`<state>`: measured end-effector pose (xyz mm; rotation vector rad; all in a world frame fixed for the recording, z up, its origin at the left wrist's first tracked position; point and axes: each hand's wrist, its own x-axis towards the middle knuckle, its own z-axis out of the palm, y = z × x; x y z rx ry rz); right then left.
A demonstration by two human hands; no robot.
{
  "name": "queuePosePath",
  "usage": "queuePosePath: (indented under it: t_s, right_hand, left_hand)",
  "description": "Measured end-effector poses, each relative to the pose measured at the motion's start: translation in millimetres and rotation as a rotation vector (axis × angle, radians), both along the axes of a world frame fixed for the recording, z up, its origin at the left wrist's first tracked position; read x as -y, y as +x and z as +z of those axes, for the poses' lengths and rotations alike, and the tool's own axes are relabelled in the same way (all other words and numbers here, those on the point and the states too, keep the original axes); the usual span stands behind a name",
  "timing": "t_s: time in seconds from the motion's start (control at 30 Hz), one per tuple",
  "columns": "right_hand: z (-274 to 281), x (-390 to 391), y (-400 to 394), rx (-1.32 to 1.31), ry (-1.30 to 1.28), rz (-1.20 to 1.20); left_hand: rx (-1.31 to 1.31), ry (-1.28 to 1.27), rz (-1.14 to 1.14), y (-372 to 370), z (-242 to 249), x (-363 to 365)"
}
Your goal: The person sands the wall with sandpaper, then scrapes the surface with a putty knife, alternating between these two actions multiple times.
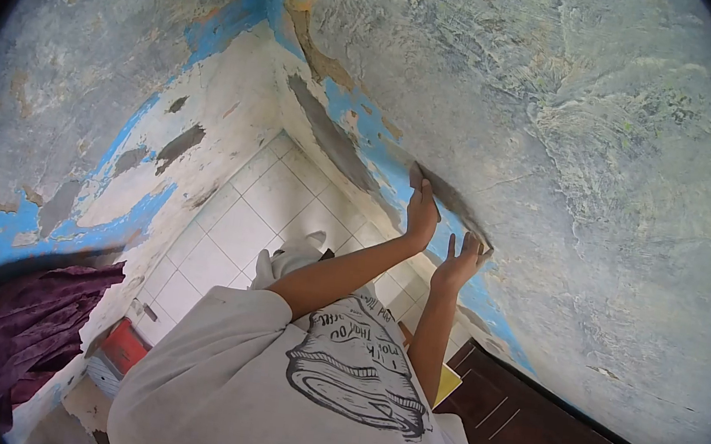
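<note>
A thin dark grey-brown sheet that looks like sandpaper (456, 202) lies along the wall (608, 163), over the lower edge of its grey plaster. My left hand (423, 216) grips the sheet at its upper left end, fingers bent around the edge. At the other end my right hand (454, 268) holds the lower right corner, with its fingers partly spread against the sheet. Some fingertips are hidden behind it. Just below, a strip of peeling blue paint (396, 177) runs along the wall.
Another patchy wall (89, 95) meets this one at a corner. White floor tiles (237, 226) lie below. A dark brown wooden cabinet (541, 436) stands at lower right, near a yellow object (447, 383). Purple cloth (38, 317) and a red item (125, 345) are at lower left.
</note>
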<state>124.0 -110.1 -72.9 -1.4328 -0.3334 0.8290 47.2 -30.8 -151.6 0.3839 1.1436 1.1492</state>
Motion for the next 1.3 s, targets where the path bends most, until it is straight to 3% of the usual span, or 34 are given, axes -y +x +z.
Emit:
queuePosePath:
  t_s: [0.03, 0.13, 0.17, 0.23, 0.33, 0.37, 0.43, 0.5, 0.63, 0.67, 0.7, 0.83, 0.87, 0.9, 0.93, 1.0, 1.03, 1.07, 1.17, 1.2, 1.27, 1.3]
  right_hand:
    - [-0.2, -2.3, 0.9, -0.007, 0.005, 0.001]
    - [-3.0, 2.7, 10.7, -0.022, 0.045, 0.001]
    - [-2.1, 5.8, 12.1, -0.032, 0.049, 0.008]
    - [0.8, 9.8, 14.5, -0.048, 0.06, 0.024]
    - [-9.0, 10.1, 14.2, -0.009, 0.062, 0.018]
    - [-8.0, 9.9, 11.9, -0.014, 0.061, 0.012]
    - [-2.5, 6.4, 8.3, -0.022, 0.064, 0.003]
    - [0.6, 7.8, 11.1, -0.027, 0.052, 0.001]
    - [-5.7, 7.9, 12.2, 0.012, 0.027, -0.005]
    - [-6.9, 6.9, 10.1, 0.018, 0.026, -0.019]
    - [-7.3, 4.6, 7.7, 0.025, 0.028, -0.031]
    - [0.8, 1.9, 7.5, -0.004, 0.027, -0.031]
    - [0.3, 2.3, 9.2, 0.003, 0.02, -0.021]
    - [-1.4, 4.0, 11.6, 0.012, 0.013, -0.014]
    - [-1.5, 7.3, 13.2, 0.021, 0.001, -0.009]
    - [-3.6, 6.7, 9.0, 0.002, -0.002, -0.023]
    - [-4.0, 0.8, 4.4, -0.01, 0.004, -0.029]
    - [-3.8, -4.5, 0.1, -0.039, 0.013, -0.041]
    - [-2.0, -14.2, -3.6, -0.121, 0.081, -0.011]
    - [-2.3, -10.8, -2.7, -0.114, 0.081, 0.012]
    - [-3.8, -3.4, -0.8, -0.102, 0.086, 0.05]
    - [-7.5, -2.0, 0.6, -0.105, 0.078, 0.044]
  left_hand:
    - [0.01, -0.042, -0.058, 2.5, 4.3, -1.8]
    - [0.01, -0.011, 0.221, -17.3, -31.1, -41.5]
    - [-0.078, 0.22, 0.494, -27.1, -9.7, -47.0]
    - [0.102, 0.082, 0.244, -28.2, -15.0, -36.3]
    - [-0.269, 0.231, 0.22, 31.2, -15.9, 2.5]
    - [-0.23, 0.229, 0.196, 23.8, 14.4, 10.7]
    - [-0.198, 0.191, 0.317, 13.6, 11.8, -7.2]
    - [0.002, 0.119, 0.26, -27.0, -1.4, -31.4]
    - [-0.299, 0.172, 0.14, -15.7, -8.8, -4.9]
    - [-0.356, 0.322, 0.168, 3.6, -13.5, 5.4]
    - [-0.225, 0.167, 0.037, -8.8, 45.5, 21.9]
    - [-0.203, 0.141, 0.16, -16.4, -34.7, -26.4]
    - [-0.203, 0.263, 0.389, -27.2, -39.5, -41.2]
    - [-0.022, 0.148, 0.294, -57.1, 15.8, -34.2]
    - [-0.114, 0.216, 0.355, -46.1, 2.4, -35.3]
    - [-0.204, 0.221, 0.219, -20.7, -26.0, -21.7]
    - [-0.2, 0.162, 0.026, -9.0, -28.9, -4.6]
    - [-0.274, 0.3, 0.161, 4.0, -3.6, 7.3]
    - [-0.319, 0.276, 0.255, -5.1, -22.1, -16.4]
    - [-0.223, 0.322, 0.317, -31.0, -4.4, -27.1]
    - [-0.207, 0.258, 0.333, -52.1, -33.6, -53.9]
    - [-0.224, 0.3, 0.412, -56.9, -9.6, -50.9]
